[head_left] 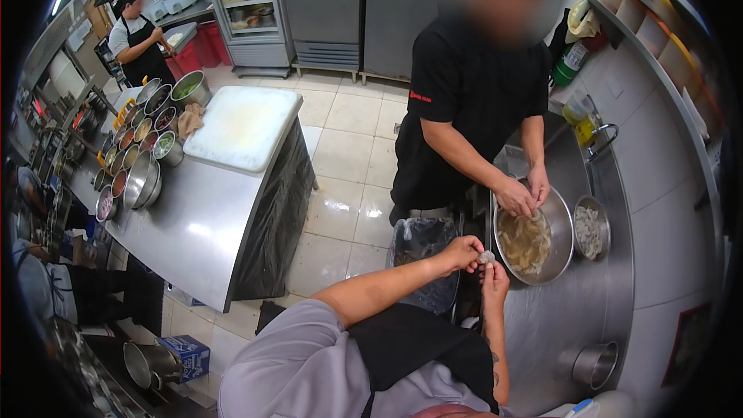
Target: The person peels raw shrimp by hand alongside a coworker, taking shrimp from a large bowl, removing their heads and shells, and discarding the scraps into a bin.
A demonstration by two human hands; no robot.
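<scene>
Pinching a shrimp (486, 258) with left hand (463, 253) and right hand (494, 282), near the bowl (563, 237). Likely light, soft, slippery; best gripped gently round the thick middle.

Pale piece (486, 258) between fingers (470, 243); bowl (563, 241) nearby

head camera | worn high | looking forward, down, wide | left hand (463, 254), right hand (495, 282) close | steel cabinets (321, 4) far

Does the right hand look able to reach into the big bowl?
Likely yes: the right hand, pinching a pale piece, is beside the big bowl; a co-worker's hands are over the far side, near side free.
</scene>
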